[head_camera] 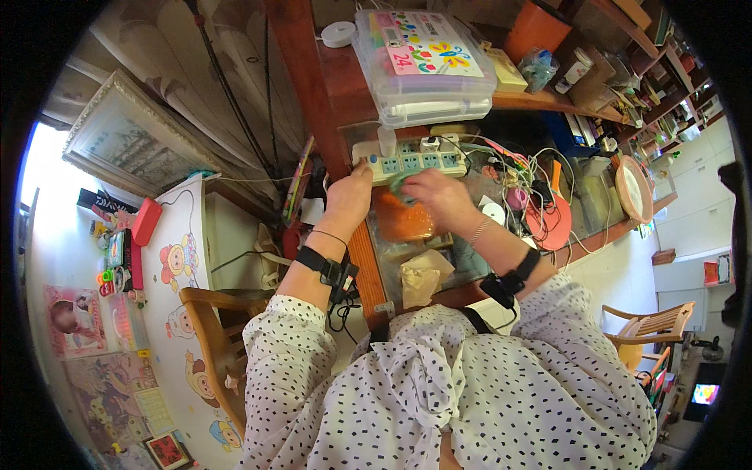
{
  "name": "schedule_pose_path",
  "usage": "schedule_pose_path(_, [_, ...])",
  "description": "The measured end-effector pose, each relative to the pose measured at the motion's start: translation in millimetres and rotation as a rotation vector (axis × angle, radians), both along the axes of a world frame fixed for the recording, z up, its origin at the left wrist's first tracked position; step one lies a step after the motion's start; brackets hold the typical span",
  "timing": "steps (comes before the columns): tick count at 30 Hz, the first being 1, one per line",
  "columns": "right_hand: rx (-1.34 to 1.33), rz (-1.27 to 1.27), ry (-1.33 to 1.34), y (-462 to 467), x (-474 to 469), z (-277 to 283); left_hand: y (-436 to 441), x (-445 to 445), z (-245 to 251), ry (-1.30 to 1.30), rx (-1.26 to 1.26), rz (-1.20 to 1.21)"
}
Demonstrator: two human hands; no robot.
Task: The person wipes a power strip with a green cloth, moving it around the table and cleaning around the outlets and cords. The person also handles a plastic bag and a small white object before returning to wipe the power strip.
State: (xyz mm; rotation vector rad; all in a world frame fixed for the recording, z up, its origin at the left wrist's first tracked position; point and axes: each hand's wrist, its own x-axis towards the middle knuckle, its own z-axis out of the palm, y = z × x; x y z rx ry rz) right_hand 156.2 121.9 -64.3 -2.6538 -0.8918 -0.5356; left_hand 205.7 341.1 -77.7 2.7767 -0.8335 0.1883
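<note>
A white power strip point(411, 163) with green-blue sockets lies across the glass-topped desk, below a stack of clear plastic cases point(426, 70). My left hand point(349, 197) grips its left end, thumb on top. In my right hand point(437, 197) is a crumpled green cloth point(403, 187), held against the strip's front edge at the middle. White plugs point(432, 144) sit in the strip's right part. An orange item point(405, 217) lies under and between my hands. Nearer to me is a crumpled piece of beige paper point(424, 277).
Tangled cables, a red table-tennis paddle point(549, 220) and a white round disc point(493, 212) lie to the right. A pink basin point(634, 188) stands at the desk's far right. A wooden chair point(220, 346) and a white table with stickers point(176, 223) are at the left.
</note>
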Motion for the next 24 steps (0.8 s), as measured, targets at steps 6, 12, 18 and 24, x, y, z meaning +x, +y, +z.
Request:
schedule_pose_path(6, [-0.263,0.232,-0.088,41,28,-10,-9,-2,5,-0.006,0.048,0.024])
schedule_pose_path(12, [-0.315,0.124,-0.112,27,23,-16,-9,-3,11,0.037,0.195,0.042])
schedule_pose_path(18, [-0.346,-0.007,0.0,-20,16,-10,-7,-5,16,0.036,0.201,0.035])
schedule_pose_path(24, [-0.397,-0.22,0.053,-59,10,-10,-6,-5,14,-0.004,0.169,0.023])
